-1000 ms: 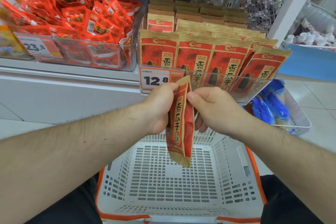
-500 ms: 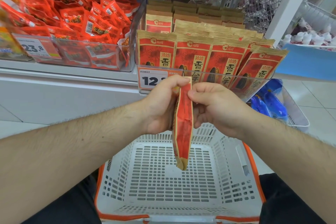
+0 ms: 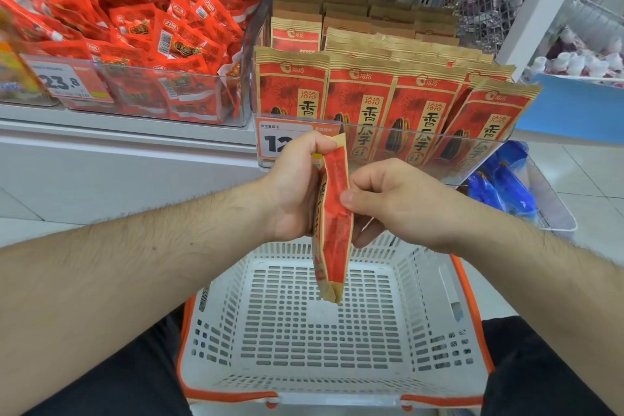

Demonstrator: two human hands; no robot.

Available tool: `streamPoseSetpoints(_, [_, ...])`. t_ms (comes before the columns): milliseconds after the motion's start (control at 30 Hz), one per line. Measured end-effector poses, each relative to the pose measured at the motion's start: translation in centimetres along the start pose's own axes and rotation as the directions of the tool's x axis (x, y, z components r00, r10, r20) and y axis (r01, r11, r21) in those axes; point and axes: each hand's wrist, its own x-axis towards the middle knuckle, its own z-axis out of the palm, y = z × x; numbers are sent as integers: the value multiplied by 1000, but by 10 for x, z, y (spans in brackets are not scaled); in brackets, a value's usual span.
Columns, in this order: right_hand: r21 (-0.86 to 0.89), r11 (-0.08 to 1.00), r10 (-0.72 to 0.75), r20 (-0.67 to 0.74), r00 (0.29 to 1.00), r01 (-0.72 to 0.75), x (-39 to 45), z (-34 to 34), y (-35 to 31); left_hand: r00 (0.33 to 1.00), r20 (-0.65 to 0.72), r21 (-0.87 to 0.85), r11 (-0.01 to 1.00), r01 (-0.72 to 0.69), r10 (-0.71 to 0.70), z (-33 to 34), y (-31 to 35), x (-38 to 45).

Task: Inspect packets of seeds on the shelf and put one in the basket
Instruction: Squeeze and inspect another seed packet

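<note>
A red and tan seed packet (image 3: 332,230) hangs edge-on over the white basket (image 3: 337,344). My left hand (image 3: 297,189) grips its top corner and left side. My right hand (image 3: 391,203) pinches its right side at mid height, thumb on the red face. Behind my hands, a clear bin on the shelf holds rows of the same seed packets (image 3: 388,98) standing upright. The basket has orange trim, and nothing lies in the part of its floor that I can see.
A second clear bin (image 3: 141,105) of small red snack packets sits to the left with a price tag (image 3: 64,81). Blue packets (image 3: 503,179) fill a low wire basket at the right. A white shelf post (image 3: 547,7) rises at upper right.
The packet has turned from face-on to edge-on between my hands. My right hand slid down from its top edge to its middle, and my left hand moved up to the top corner.
</note>
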Motion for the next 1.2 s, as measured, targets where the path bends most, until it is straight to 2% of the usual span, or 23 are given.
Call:
streamPoseSetpoints(233, [-119, 993, 16, 51, 999, -10, -3, 1, -1, 998, -65, -42, 999, 11, -14, -1, 6, -2])
streamPoseSetpoints(400, [-132, 991, 5, 43, 999, 1, -1, -1, 0, 996, -89, -32, 999, 6, -9, -1, 7, -6])
streamPoseSetpoints(533, [-181, 983, 4, 119, 993, 17, -4, -1, -1, 993, -117, -17, 1000, -9, 7, 0, 9, -8])
streamPoseSetpoints(1000, [-163, 981, -70, 212, 975, 106, 0, -5, 13, 989, -147, -80, 997, -12, 0, -3, 8, -7])
streamPoseSetpoints(1100, [-133, 987, -53, 235, 971, 86, 1, -7, 13, 989, -146, -141, 990, -28, 7, -4, 7, -5])
streamPoseSetpoints(1200, [-119, 993, 20, 229, 973, 7, 3, -6, 14, 991, -127, -262, 962, -77, 45, -5, 4, -3])
